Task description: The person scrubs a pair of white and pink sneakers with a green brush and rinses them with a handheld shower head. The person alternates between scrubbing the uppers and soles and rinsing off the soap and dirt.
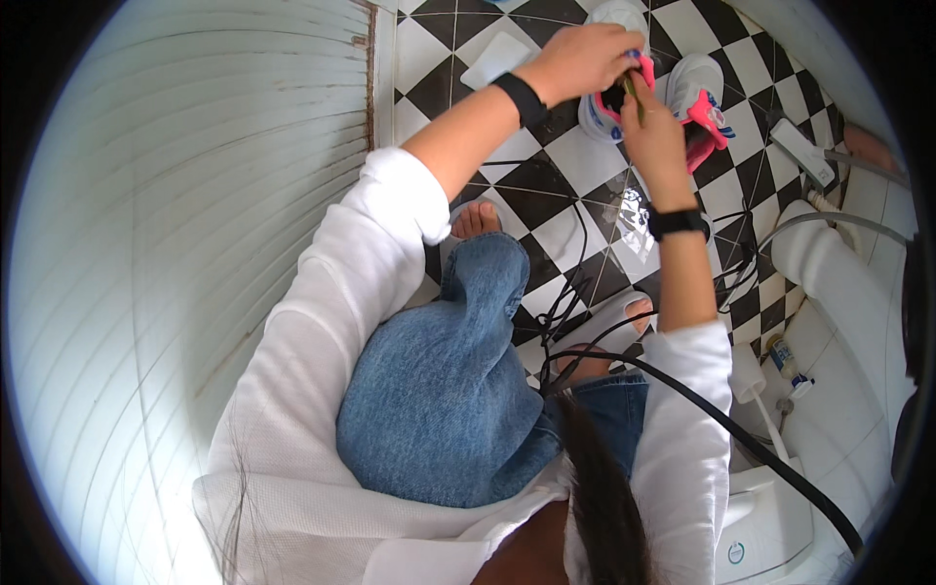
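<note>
A pair of white sneakers with pink linings stands on the black-and-white checkered floor. My left hand reaches to the collar of the left sneaker, its fingers closed at the pink edge. Just beside it, my right hand grips a thin greenish tool over the shoe's opening; the tool's far end is partly hidden by the fingers, so its kind is unclear. The right sneaker sits close by with its pink tongue pulled up, partly behind my right hand. I wear a black band on each wrist.
A white flat object lies left of the shoes. Black cables trail across the floor between my slippered feet. At the right are a squeegee-like head, a white pipe, a bottle and a brush holder. A white slatted door borders the left.
</note>
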Tool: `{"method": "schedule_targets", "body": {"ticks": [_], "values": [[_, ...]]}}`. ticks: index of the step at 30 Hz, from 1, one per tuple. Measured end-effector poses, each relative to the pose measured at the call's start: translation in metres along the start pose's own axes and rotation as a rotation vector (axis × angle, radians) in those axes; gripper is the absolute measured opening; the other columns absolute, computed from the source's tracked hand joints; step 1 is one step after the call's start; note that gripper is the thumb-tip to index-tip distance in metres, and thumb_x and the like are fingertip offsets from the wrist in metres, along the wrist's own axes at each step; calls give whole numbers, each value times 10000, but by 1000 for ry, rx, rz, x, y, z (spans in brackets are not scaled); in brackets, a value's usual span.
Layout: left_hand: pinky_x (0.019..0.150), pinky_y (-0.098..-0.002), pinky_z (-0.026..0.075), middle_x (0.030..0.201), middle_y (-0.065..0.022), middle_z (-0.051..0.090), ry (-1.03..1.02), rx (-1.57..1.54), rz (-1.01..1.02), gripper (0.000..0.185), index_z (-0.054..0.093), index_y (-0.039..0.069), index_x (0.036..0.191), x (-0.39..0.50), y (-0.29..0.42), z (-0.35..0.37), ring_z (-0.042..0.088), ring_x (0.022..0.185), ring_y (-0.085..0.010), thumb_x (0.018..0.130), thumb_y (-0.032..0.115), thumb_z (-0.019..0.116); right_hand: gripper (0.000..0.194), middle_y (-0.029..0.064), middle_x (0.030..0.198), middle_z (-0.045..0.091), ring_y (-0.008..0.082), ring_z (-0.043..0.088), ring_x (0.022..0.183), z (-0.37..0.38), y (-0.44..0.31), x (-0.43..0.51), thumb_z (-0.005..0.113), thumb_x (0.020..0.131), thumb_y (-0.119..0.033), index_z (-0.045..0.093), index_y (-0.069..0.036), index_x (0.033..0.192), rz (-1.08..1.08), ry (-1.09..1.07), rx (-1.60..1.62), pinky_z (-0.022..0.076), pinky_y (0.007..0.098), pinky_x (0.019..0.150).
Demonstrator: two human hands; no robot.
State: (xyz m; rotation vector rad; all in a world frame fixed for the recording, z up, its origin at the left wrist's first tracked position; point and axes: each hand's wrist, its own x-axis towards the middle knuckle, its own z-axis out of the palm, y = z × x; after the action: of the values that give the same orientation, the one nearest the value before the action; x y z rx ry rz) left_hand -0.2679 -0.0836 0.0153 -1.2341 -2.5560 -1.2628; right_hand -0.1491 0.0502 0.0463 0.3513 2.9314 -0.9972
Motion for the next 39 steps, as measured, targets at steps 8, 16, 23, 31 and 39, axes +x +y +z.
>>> {"method": "schedule_targets", "body": {"ticks": [8,16,23,31,39], "values": [[758,-424,596,1004,-329,666,-146,-197,-725,673,376,-144,1203,-54,23,33,734,899,-403,803,182,808,348,245,828,672,428,659,736,11,13,-38,579,1013,-221,612,-98,1337,-20,68,-12,521,510,681],[532,-391,638,899,-313,694,-270,-585,-1059,573,343,-223,1221,-29,18,31,740,629,-343,826,17,682,322,255,800,691,464,675,724,21,16,19,523,1045,-314,608,-72,1241,-19,52,-294,533,556,616],[530,-397,632,894,-356,692,-183,-560,-1003,519,378,-237,1193,-34,23,34,754,658,-367,821,6,647,479,258,695,648,465,643,625,-18,-4,-77,556,1023,-164,453,-76,1483,-21,-140,-170,505,544,557],[564,-370,632,913,-309,713,-302,-485,-975,451,440,-174,1169,-21,21,30,756,640,-321,838,31,667,392,302,739,653,491,663,706,13,18,15,528,1036,-203,512,-41,1393,-53,-29,-203,531,562,611],[580,-385,641,921,-317,703,-260,-535,-966,453,416,-181,1172,-27,19,41,756,665,-351,820,-9,644,354,261,724,675,469,674,673,-23,-7,-47,514,1034,-210,540,-12,1327,15,-147,-211,545,554,612]]}}
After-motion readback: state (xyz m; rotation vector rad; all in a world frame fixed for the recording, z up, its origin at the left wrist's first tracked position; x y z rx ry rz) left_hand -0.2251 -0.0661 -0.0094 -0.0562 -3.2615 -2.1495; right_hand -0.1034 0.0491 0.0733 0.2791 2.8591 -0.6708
